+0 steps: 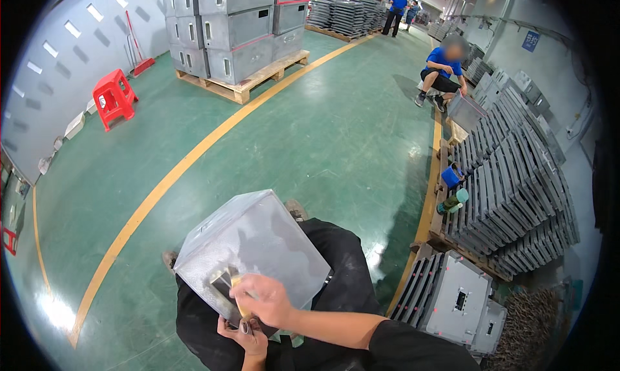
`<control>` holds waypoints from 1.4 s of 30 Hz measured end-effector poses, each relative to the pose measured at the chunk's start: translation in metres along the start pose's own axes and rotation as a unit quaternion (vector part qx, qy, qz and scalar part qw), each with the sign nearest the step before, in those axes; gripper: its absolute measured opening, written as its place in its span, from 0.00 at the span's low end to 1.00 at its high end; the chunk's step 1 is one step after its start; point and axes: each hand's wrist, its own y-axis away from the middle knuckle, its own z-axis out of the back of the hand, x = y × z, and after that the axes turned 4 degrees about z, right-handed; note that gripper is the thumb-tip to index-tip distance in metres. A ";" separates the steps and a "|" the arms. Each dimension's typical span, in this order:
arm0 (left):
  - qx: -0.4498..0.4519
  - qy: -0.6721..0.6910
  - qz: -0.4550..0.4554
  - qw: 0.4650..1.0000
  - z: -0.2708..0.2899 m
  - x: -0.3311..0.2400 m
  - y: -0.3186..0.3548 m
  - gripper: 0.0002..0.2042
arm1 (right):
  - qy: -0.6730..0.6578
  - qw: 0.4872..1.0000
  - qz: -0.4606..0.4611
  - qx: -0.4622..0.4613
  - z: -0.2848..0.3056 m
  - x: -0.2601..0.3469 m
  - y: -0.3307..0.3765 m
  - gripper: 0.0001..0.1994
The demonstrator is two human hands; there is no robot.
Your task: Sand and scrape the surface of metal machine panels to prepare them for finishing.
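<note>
A grey sheet-metal box [258,242] rests tilted on my lap, over my black trousers. My right hand [266,298] lies on its near face beside a rectangular cutout [221,284], fingers closed around a small pale tool or piece that I cannot make out. My left hand [245,335] holds the box from below at its near bottom edge, fingers curled under it.
A pallet of stacked grey metal panels [510,190] and a grey box [458,300] stand on my right, with a blue cup [452,175] and a green bottle [454,201]. A person in blue sits ahead [442,74]. Stacked boxes on a pallet [239,35], a red stool [114,96], a yellow floor line [194,158].
</note>
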 end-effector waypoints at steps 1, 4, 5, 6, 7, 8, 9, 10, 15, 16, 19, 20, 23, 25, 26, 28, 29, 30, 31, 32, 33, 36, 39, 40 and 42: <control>0.027 -0.115 -0.011 0.993 0.009 -0.012 -0.003 0.11 | 0.000 1.000 0.001 0.001 0.005 -0.001 -0.013 0.09; 0.027 -0.094 -0.003 0.995 0.004 0.000 0.004 0.21 | -0.101 0.995 0.012 0.014 0.010 0.000 -0.050 0.18; 0.027 -0.088 0.003 0.996 0.005 0.003 0.004 0.29 | -0.098 0.995 0.035 0.003 0.009 0.001 -0.060 0.20; 0.023 -0.090 0.003 0.996 0.006 0.006 0.005 0.29 | -0.094 0.994 0.058 -0.007 0.007 0.002 -0.068 0.22; 0.044 -0.130 -0.020 0.990 0.007 0.008 0.005 0.26 | -0.017 0.996 0.083 -0.029 0.006 0.000 -0.073 0.22; 0.061 -0.173 -0.041 0.982 0.012 0.010 0.006 0.24 | -0.024 0.996 0.082 -0.022 0.006 0.002 -0.077 0.22; 0.040 -0.101 0.000 0.994 0.008 0.012 0.009 0.13 | 0.077 0.988 0.135 -0.018 0.008 0.004 -0.079 0.22; 0.033 -0.108 0.004 0.994 0.009 0.012 0.013 0.13 | 0.175 0.966 0.188 -0.014 0.007 0.005 -0.082 0.21; 0.032 -0.105 0.023 0.994 0.010 0.003 0.010 0.06 | 0.250 0.925 0.285 -0.023 0.021 -0.024 -0.110 0.13; 0.030 -0.130 0.015 0.991 0.009 -0.013 0.003 0.05 | 0.293 0.902 0.313 -0.042 0.022 -0.026 -0.118 0.12; 0.017 -0.148 0.005 0.989 0.005 -0.010 0.005 0.02 | 0.346 0.872 0.346 -0.033 0.023 -0.027 -0.141 0.12; -0.002 -0.107 0.016 0.994 0.002 0.000 0.013 0.05 | 0.350 0.868 0.350 -0.025 0.021 -0.030 -0.144 0.13; 0.001 -0.119 0.009 0.993 -0.001 -0.010 0.008 0.07 | 0.385 0.885 0.262 0.025 0.029 -0.046 -0.143 0.10; -0.012 -0.106 0.004 0.994 0.000 -0.011 0.008 0.08 | 0.398 0.879 0.262 0.030 0.023 -0.050 -0.139 0.08; -0.015 -0.115 0.010 0.993 0.001 -0.011 0.009 0.08 | 0.420 0.868 0.264 0.026 0.021 -0.051 -0.137 0.07; -0.018 -0.107 -0.005 0.994 0.001 -0.011 0.010 0.08 | 0.402 0.874 0.273 0.001 0.017 -0.051 -0.138 0.06; -0.018 -0.095 -0.004 0.995 -0.001 -0.015 0.007 0.08 | 0.419 0.870 0.261 0.004 0.018 -0.046 -0.137 0.06; -0.017 -0.100 0.000 0.995 0.000 -0.014 0.008 0.08 | 0.436 0.865 0.250 0.006 0.019 -0.045 -0.136 0.06; -0.020 -0.081 0.013 0.996 0.002 -0.013 0.009 0.07 | 0.422 0.861 0.283 -0.004 0.019 -0.051 -0.136 0.06; -0.022 -0.062 0.026 0.998 0.002 -0.012 0.010 0.07 | 0.420 0.864 0.278 -0.004 0.018 -0.053 -0.137 0.06; -0.036 -0.030 0.054 0.997 0.004 -0.018 0.004 0.04 | 0.417 0.867 0.273 0.006 0.018 -0.053 -0.135 0.06; -0.125 0.086 0.115 0.982 0.020 -0.029 -0.026 0.05 | 0.419 0.867 0.270 0.016 0.017 -0.052 -0.136 0.06; -0.133 0.085 0.069 0.985 0.032 -0.030 -0.081 0.05 | 0.424 0.860 0.283 0.013 0.024 -0.049 -0.141 0.06; -0.135 0.051 0.042 0.989 0.035 -0.034 -0.108 0.05 | 0.418 0.859 0.296 0.012 0.023 -0.050 -0.141 0.06; -0.155 0.175 0.070 0.970 0.036 -0.046 -0.159 0.05 | 0.417 0.861 0.290 0.014 0.020 -0.049 -0.145 0.06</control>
